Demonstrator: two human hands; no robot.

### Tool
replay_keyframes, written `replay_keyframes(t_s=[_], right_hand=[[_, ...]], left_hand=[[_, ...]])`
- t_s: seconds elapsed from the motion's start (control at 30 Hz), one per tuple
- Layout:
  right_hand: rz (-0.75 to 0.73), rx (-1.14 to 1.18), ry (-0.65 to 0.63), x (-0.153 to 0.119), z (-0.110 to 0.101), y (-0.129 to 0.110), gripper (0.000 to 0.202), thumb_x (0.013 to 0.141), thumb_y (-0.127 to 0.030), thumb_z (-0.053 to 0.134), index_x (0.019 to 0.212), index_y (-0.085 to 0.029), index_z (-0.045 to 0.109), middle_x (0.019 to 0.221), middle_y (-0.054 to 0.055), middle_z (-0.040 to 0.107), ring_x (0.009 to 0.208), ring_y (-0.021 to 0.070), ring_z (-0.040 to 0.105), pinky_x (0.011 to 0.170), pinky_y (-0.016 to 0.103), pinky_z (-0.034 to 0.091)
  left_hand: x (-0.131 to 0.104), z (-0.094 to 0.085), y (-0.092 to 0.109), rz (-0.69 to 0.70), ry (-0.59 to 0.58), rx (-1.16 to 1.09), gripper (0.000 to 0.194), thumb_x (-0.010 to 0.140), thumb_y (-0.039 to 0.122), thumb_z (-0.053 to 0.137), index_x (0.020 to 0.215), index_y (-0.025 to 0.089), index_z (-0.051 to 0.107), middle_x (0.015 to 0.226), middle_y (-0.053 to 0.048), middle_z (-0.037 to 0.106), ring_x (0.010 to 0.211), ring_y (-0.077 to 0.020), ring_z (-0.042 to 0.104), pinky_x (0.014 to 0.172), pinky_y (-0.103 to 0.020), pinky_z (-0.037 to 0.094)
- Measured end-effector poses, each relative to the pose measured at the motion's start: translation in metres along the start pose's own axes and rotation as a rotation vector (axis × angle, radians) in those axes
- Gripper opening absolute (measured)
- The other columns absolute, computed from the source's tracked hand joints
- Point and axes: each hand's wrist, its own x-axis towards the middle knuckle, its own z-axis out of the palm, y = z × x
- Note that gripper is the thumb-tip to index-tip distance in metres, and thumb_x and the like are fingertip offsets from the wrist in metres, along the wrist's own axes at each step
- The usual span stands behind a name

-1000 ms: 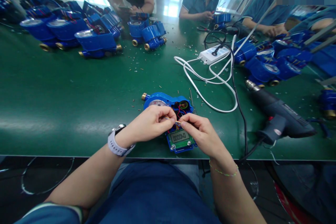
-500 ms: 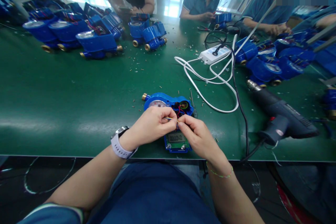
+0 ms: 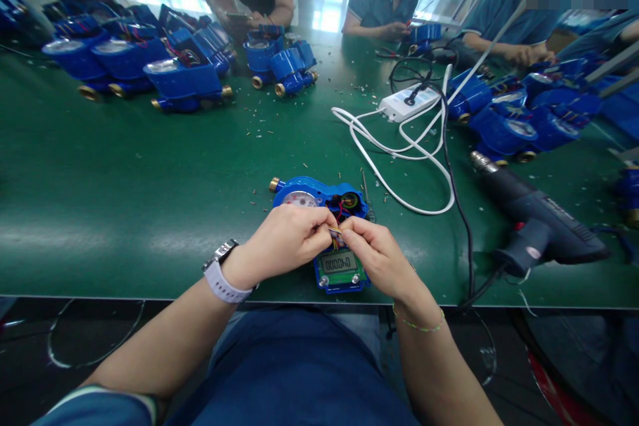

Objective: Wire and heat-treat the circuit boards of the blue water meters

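Note:
A blue meter [image 3: 314,186] with a brass end lies near the table's front edge, its round dial partly behind my left hand. Its display unit [image 3: 339,263], a green board with a small screen, sits below the wires. Thin coloured wires [image 3: 335,231] run between my fingertips. My left hand [image 3: 294,236] pinches them from the left, thumb against forefinger. From the right, my right hand [image 3: 372,249] pinches the same wires, its fingertips close to the left ones. Red wires show inside the meter's open compartment.
A heat gun [image 3: 539,213] lies at the right. Behind it are a white power strip [image 3: 407,103], looped cables and several blue meters [image 3: 509,126]. More meters [image 3: 184,83] stand at the back left. Other people sit across the green table [image 3: 124,200].
My left fingers have shifted slightly along the wires, which now show more between both hands. The display unit has moved a little to the right and is less covered.

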Motion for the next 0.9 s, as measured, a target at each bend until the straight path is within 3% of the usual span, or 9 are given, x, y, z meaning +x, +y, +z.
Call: replay_keyframes(t_s=[0.33,0.67,0.9], right_hand=[[0.044,0.116,-0.003,0.0027,-0.0024,-0.0004,0.029,0.089,-0.041,0.047,0.072,-0.018,0.050,0.066,-0.001,0.043,0.061,0.0123,0.037,0.055,0.024,0.032],[0.051,0.097,-0.025,0.0048,0.0006,-0.0003,0.030,0.088,-0.042,0.046,0.070,-0.018,0.049,0.064,-0.002,0.041,0.059,0.0119,0.035,0.053,0.024,0.029],[0.043,0.099,-0.038,0.0057,-0.0010,-0.0003,0.031,0.090,-0.041,0.046,0.068,-0.019,0.045,0.064,-0.002,0.038,0.060,0.0118,0.034,0.053,0.025,0.027]], left_hand=[[-0.0003,-0.0025,-0.0017,-0.081,-0.069,-0.271,0.009,0.085,0.020,0.052,0.081,0.016,0.058,0.061,0.004,0.054,0.052,-0.0086,0.045,0.051,-0.021,0.032],[0.0011,-0.0013,-0.0004,-0.120,-0.057,-0.235,0.008,0.078,0.020,0.055,0.078,0.016,0.062,0.049,0.008,0.042,0.045,-0.0071,0.034,0.047,-0.020,0.024],[0.0045,-0.0034,0.0057,-0.133,-0.034,-0.152,0.007,0.072,0.020,0.057,0.068,0.016,0.061,0.049,0.007,0.044,0.048,-0.0082,0.037,0.050,-0.022,0.027]])
